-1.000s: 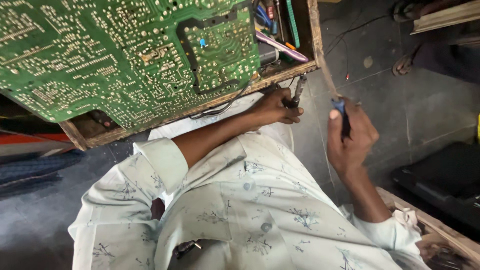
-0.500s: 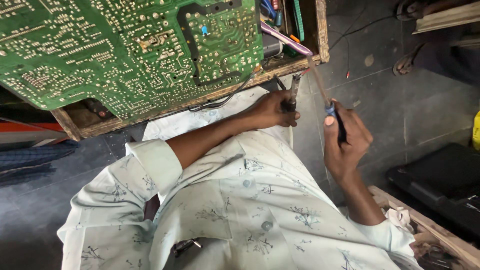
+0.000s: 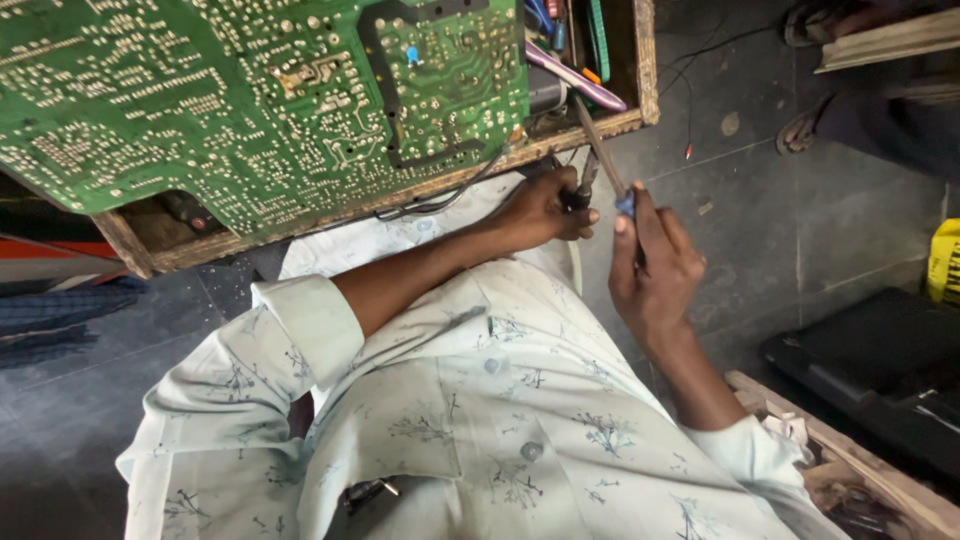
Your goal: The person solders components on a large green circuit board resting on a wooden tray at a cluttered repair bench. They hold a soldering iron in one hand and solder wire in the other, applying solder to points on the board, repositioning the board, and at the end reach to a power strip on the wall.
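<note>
Two hands were at the near edge of the wooden tray (image 3: 640,70); since a second before, the right hand (image 3: 655,265) had risen toward the left hand (image 3: 545,205), narrowing the gap, so the work looked closer to contact; right hand was closed on a blue-handled soldering iron (image 3: 600,155), its tip near the green circuit board (image 3: 250,100); left hand was closed on a small dark tool (image 3: 585,180), kind unclear; the iron's tip and the joint were hard to make out; tray contents were partly hidden under the board.
</note>
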Motion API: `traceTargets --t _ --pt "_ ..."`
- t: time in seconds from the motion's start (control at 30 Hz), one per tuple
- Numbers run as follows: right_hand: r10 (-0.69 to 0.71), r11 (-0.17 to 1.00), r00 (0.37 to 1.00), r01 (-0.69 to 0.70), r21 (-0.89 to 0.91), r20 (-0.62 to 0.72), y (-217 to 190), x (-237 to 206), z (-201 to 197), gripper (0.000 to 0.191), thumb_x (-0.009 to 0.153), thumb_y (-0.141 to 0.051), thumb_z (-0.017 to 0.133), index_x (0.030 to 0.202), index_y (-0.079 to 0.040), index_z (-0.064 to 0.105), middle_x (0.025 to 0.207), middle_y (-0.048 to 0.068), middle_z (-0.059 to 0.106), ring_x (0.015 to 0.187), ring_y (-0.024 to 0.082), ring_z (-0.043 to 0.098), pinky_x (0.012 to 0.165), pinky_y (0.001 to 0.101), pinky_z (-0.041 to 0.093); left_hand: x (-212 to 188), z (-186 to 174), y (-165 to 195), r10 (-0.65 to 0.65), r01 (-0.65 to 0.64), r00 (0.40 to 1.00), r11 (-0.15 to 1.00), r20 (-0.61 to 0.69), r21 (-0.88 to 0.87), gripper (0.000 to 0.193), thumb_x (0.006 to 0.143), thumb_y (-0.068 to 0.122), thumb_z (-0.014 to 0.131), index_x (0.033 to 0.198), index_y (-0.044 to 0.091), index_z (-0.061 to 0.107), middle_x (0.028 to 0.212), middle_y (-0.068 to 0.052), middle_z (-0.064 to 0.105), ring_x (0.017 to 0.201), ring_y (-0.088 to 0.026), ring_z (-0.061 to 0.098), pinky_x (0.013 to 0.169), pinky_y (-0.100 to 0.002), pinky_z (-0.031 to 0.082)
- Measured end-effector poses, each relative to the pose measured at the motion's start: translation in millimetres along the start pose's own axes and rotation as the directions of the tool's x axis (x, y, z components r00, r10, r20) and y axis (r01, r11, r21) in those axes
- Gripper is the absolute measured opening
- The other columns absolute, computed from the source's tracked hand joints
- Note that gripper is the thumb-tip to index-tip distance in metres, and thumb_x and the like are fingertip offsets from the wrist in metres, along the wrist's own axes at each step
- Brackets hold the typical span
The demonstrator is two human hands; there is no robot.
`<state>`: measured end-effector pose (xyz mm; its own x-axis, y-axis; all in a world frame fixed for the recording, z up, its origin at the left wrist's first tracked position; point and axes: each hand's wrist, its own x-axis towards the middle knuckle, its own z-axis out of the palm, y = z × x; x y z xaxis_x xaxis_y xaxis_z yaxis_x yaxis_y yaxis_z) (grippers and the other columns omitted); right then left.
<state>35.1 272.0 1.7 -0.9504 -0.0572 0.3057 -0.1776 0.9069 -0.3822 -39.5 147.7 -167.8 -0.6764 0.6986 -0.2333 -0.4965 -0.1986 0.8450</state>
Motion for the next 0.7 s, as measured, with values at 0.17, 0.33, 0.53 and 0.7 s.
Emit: traceTargets --t 0.17,0.33,0.53,0.7 --pt "0.125 0.989 0.991 -0.128 0.075 0.048 -5.7 11.5 -8.2 0.028 0.107 -0.008 0.066 0.133 0.003 0.069 0.083 0.015 0.061 0.064 0.023 0.057 0.061 0.0373 0.046 -0.9 3.4 10.7 -0.029 0.031 0.998 0.999 -0.048 0.030 0.031 0.091 0.018 0.078 0.094 -0.001 0.053 0.093 -0.012 0.066 0.084 -0.021 0.079 0.069 -0.032 0.068" --pt "0.104 0.992 0.993 -0.107 0.060 0.060 -8.6 4.9 -25.2 0.027 0.110 -0.009 0.063 0.134 0.003 0.067 0.089 0.014 0.063 0.071 0.023 0.060 0.066 0.0372 0.048 -0.7 2.8 9.0 -0.030 0.034 0.994 0.999 -0.101 0.041 0.028 0.091 0.017 0.076 0.096 0.001 0.053 0.093 -0.013 0.069 0.085 -0.020 0.078 0.068 -0.031 0.066" --pt "0.092 0.994 0.994 -0.095 0.052 0.054 -0.4 15.7 -1.3 0.028 0.109 -0.010 0.065 0.133 0.003 0.069 0.087 0.016 0.062 0.068 0.025 0.058 0.063 0.0387 0.047 6.4 3.7 -6.1 0.088 -0.097 0.986 0.994 -0.142 -0.051 0.031 0.090 0.015 0.079 0.093 0.001 0.052 0.088 -0.011 0.067 0.082 -0.017 0.076 0.067 -0.030 0.065" --pt "0.003 0.995 1.000 -0.003 0.103 0.000 -3.4 13.3 -14.5 0.027 0.113 -0.011 0.062 0.137 0.000 0.066 0.094 0.015 0.064 0.076 0.026 0.062 0.071 0.0391 0.051 11.3 -0.8 2.7 0.071 -0.058 0.986 0.994 -0.149 0.094 0.030 0.089 0.015 0.081 0.089 0.001 0.054 0.082 -0.010 0.069 0.077 -0.017 0.074 0.063 -0.030 0.061"
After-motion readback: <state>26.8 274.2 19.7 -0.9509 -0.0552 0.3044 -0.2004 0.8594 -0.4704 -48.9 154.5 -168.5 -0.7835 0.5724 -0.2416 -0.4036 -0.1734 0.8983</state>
